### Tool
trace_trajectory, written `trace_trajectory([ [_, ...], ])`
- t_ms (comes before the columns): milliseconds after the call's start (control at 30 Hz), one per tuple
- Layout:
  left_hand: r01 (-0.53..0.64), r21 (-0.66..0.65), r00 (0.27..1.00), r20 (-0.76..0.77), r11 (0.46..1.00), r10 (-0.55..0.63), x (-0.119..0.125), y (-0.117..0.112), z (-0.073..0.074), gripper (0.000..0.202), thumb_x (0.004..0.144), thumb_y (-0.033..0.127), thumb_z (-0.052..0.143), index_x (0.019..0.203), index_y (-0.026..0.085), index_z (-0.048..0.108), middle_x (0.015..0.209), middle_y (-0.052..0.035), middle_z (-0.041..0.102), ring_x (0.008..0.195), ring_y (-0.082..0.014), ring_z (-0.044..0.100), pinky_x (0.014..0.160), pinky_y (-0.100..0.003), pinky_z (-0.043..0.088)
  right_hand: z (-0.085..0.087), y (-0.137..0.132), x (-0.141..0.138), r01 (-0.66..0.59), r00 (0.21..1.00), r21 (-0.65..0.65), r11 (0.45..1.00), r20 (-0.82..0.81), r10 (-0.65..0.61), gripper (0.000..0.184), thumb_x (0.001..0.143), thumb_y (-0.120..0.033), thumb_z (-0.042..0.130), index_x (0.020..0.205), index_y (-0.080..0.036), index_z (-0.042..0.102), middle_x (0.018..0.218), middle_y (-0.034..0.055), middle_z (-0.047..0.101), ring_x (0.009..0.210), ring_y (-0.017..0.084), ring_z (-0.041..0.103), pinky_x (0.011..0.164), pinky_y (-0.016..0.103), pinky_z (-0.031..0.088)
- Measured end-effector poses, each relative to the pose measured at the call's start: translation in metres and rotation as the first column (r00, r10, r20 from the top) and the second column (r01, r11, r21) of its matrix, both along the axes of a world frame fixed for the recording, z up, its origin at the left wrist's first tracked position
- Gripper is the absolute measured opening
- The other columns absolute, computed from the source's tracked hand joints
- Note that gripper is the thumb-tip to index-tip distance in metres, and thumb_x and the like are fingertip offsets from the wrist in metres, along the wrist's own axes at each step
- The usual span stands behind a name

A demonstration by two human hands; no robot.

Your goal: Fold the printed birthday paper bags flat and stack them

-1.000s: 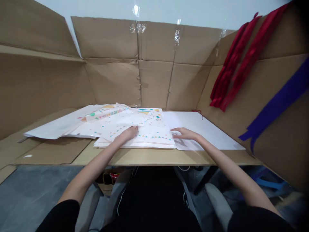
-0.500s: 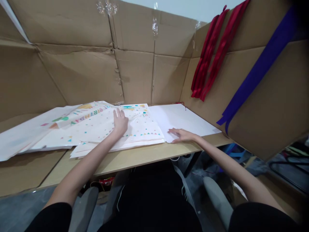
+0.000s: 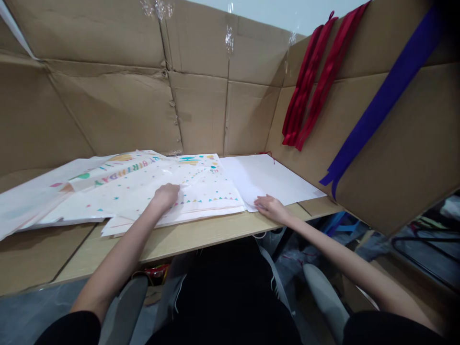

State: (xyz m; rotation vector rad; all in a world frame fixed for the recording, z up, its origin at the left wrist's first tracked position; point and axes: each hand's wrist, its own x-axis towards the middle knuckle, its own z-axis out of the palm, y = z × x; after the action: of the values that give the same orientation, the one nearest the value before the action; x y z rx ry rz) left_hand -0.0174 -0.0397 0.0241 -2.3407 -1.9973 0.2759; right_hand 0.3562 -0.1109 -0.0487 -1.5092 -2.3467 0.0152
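A thin white sheet [image 3: 125,191] printed with coloured "BIRTHDAY" lettering, stars and small flags lies wrinkled on the table, layered over other sheets. My left hand [image 3: 167,195] is on its near middle, fingers curled in on the material, which creases beside the fingertips. Right of it, a plain white sheet [image 3: 280,177] lies flat, its left side meeting the printed one. At the near left corner of this plain sheet rests my right hand [image 3: 272,209], fingers extended and slightly bent, fingertips touching the paper.
Cardboard walls [image 3: 201,110] enclose the table [image 3: 201,237] at the back and right. Red ribbon-like strips [image 3: 316,81] and a blue strip [image 3: 381,105] hang on the right wall. Pale chair armrests [image 3: 325,297] stand below the table's front edge.
My left hand has slid left and toward me across the printed sheet, its fingers curling more. The right hand has shifted slightly right and nearer, staying at the plain sheet's corner.
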Motion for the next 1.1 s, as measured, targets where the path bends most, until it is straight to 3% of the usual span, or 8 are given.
trace_trajectory([
  [100,0.000,0.025,1.000,0.011,1.000,0.000,-0.006,0.002,0.001,0.046,0.078,0.007,0.036,0.117,0.009,0.061,0.108,-0.0221,0.064,0.096,-0.0300,0.063,0.076,-0.033,0.049,-0.003,-0.006,-0.003,0.089,0.990,0.088,0.992,0.098,-0.098,0.030,0.091,-0.022,0.039,0.099,-0.017,0.067,0.107,0.0104,0.067,0.099,0.021,0.062,0.095,0.036,0.041],
  [267,-0.022,-0.004,0.994,0.112,1.000,0.022,-0.020,0.008,0.010,0.055,0.075,0.008,0.038,0.126,0.014,0.055,0.118,-0.0154,0.062,0.093,-0.0227,0.065,0.076,-0.025,0.048,0.006,-0.002,0.001,0.313,0.941,0.064,0.948,0.112,-0.318,0.030,0.091,-0.027,0.039,0.090,-0.018,0.068,0.094,0.0101,0.070,0.084,0.023,0.065,0.074,0.029,0.044],
  [400,-0.023,-0.055,0.963,0.266,0.998,0.037,-0.033,0.019,0.014,0.065,0.067,0.006,0.038,0.130,0.017,0.053,0.114,-0.0090,0.065,0.077,-0.0171,0.067,0.074,-0.022,0.048,0.015,0.013,0.014,0.460,0.887,0.066,0.885,0.011,-0.462,0.029,0.088,-0.033,0.046,0.072,-0.019,0.065,0.076,0.0096,0.070,0.071,0.023,0.063,0.066,0.029,0.040],
  [533,0.014,0.097,0.919,0.391,0.995,-0.051,-0.037,0.028,0.005,0.059,0.069,0.010,0.036,0.123,0.017,0.059,0.103,-0.0060,0.069,0.086,-0.0176,0.066,0.081,-0.022,0.047,0.022,0.027,0.024,0.625,0.775,0.040,0.780,-0.151,-0.614,0.027,0.083,-0.035,0.052,0.063,-0.019,0.061,0.068,0.0081,0.068,0.067,0.022,0.061,0.061,0.028,0.037],
  [633,0.003,0.165,0.878,0.472,0.986,-0.082,-0.033,0.031,-0.003,0.054,0.071,0.012,0.037,0.119,0.017,0.061,0.104,-0.0065,0.068,0.083,-0.0171,0.066,0.081,-0.023,0.047,0.028,0.032,0.024,0.670,0.729,0.031,0.741,-0.212,-0.651,0.027,0.084,-0.034,0.050,0.063,-0.019,0.059,0.066,0.0073,0.066,0.065,0.021,0.059,0.059,0.027,0.036],
  [867,-0.066,0.316,0.822,0.555,0.947,-0.128,-0.024,0.027,-0.012,0.048,0.080,0.014,0.032,0.117,0.015,0.062,0.100,-0.0097,0.068,0.077,-0.0178,0.065,0.077,-0.025,0.047,0.066,0.045,-0.023,0.555,0.828,0.238,0.797,-0.057,-0.558,0.027,0.093,-0.032,0.039,0.089,-0.012,0.058,0.093,0.0173,0.065,0.084,0.027,0.061,0.071,0.031,0.039],
  [1000,-0.116,0.356,0.802,0.585,0.927,-0.124,-0.021,0.028,-0.018,0.047,0.083,0.015,0.030,0.116,0.014,0.063,0.096,-0.0082,0.069,0.078,-0.0177,0.065,0.084,-0.027,0.045,0.091,0.063,-0.078,0.442,0.881,0.167,0.882,0.107,-0.461,0.029,0.095,-0.026,0.034,0.106,-0.008,0.054,0.111,0.0213,0.059,0.091,0.028,0.061,0.075,0.033,0.043],
  [1100,-0.140,0.350,0.790,0.604,0.926,-0.109,-0.019,0.026,-0.020,0.045,0.086,0.018,0.030,0.119,0.015,0.061,0.094,-0.0070,0.070,0.085,-0.0186,0.065,0.086,-0.027,0.044,0.098,0.078,-0.127,0.312,0.927,0.068,0.948,0.197,-0.319,0.031,0.092,-0.014,0.033,0.115,-0.006,0.052,0.115,0.0217,0.058,0.099,0.029,0.060,0.080,0.035,0.045],
])
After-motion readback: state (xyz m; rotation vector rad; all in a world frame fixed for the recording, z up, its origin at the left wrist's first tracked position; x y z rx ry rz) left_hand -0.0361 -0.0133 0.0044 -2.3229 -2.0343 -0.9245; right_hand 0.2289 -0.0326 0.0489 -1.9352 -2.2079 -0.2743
